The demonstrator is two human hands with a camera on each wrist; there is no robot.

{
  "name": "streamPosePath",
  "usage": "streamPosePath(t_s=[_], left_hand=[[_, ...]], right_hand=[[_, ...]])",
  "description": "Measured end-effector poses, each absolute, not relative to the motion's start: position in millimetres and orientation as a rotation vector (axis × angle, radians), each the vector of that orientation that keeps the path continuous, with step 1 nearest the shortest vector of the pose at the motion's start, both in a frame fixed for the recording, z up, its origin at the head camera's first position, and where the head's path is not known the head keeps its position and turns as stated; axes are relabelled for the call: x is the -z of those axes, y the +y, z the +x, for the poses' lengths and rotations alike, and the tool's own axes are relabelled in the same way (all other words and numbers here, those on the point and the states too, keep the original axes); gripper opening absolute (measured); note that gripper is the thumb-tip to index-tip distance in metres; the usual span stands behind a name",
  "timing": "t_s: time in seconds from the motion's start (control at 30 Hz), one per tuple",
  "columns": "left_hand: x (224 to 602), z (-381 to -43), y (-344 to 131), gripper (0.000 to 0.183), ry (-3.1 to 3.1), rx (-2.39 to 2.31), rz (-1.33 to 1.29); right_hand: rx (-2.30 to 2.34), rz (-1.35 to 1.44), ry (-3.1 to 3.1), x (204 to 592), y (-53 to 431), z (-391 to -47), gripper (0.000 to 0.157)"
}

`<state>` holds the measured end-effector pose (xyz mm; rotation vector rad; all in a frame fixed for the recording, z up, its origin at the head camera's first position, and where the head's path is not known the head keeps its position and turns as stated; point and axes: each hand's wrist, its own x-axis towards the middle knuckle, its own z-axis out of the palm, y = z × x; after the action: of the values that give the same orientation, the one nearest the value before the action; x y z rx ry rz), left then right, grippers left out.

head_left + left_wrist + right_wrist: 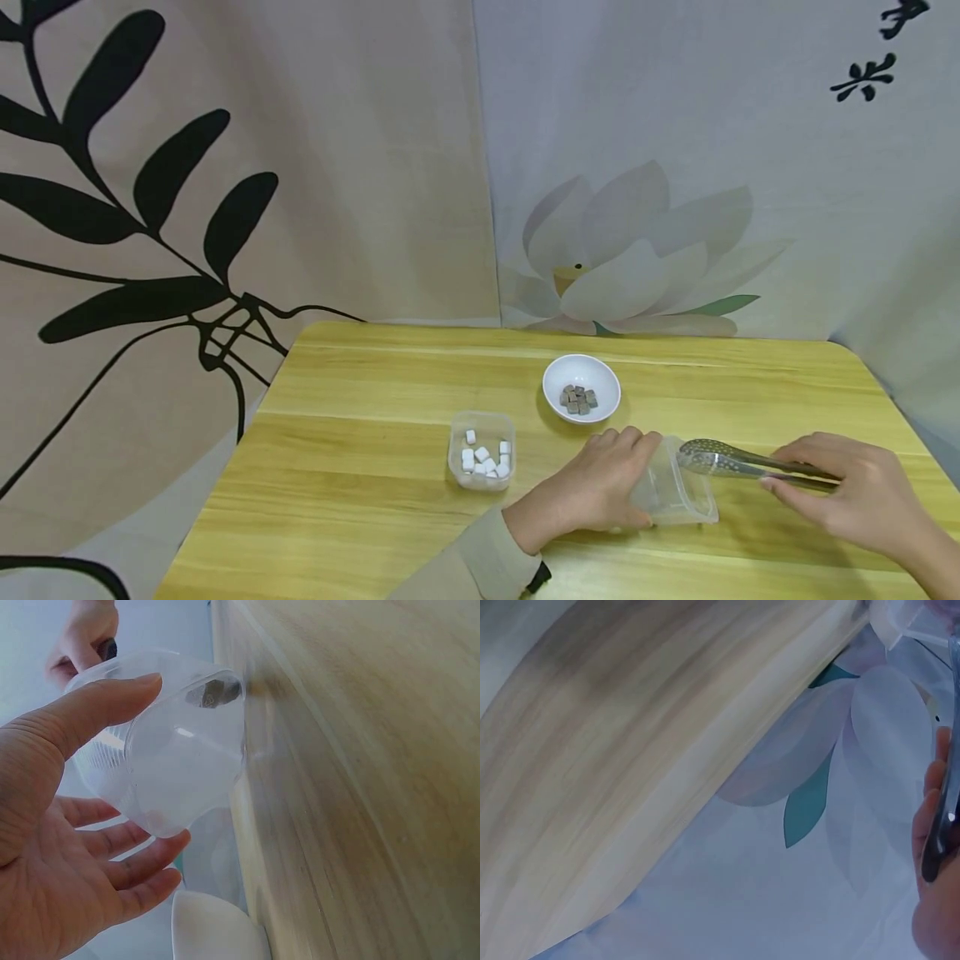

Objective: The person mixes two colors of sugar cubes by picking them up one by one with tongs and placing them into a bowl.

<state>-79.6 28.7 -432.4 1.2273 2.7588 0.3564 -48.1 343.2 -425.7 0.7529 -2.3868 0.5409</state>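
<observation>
My left hand [588, 485] grips a clear plastic container [663, 492], tipped on its side with its mouth turned to the right. In the left wrist view, grey-brown pieces [214, 692] show through the wall in its lower corner. My right hand [855, 492] holds metal tongs [738, 461] with perforated heads, thumb below and fingers above. Their heads are right at the container's mouth. Only part of the tongs' handle [946, 817] and the fingers show at the edge of the right wrist view.
Behind the left hand stands a white bowl [561, 372] with several grey-brown cubes [577, 400] in it. Left of the hand is another clear container [480, 419] holding several white cubes [482, 455]. A patterned curtain [375, 167] hangs behind the wooden table [337, 467].
</observation>
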Motion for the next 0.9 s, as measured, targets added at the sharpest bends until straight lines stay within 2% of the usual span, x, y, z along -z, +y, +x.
streamPosePath(t_s=[0.4, 0.9], left_hand=[[433, -80, 29, 0.1, 2.762, -0.357, 1.228], [433, -81, 30, 0.098, 2.76, -0.367, 1.221]], right_hand=[[-0.668, 0.728, -2.358, 419, 347, -55, 0.032], [-0.633, 0.646, -2.319, 412, 303, -107, 0.026]])
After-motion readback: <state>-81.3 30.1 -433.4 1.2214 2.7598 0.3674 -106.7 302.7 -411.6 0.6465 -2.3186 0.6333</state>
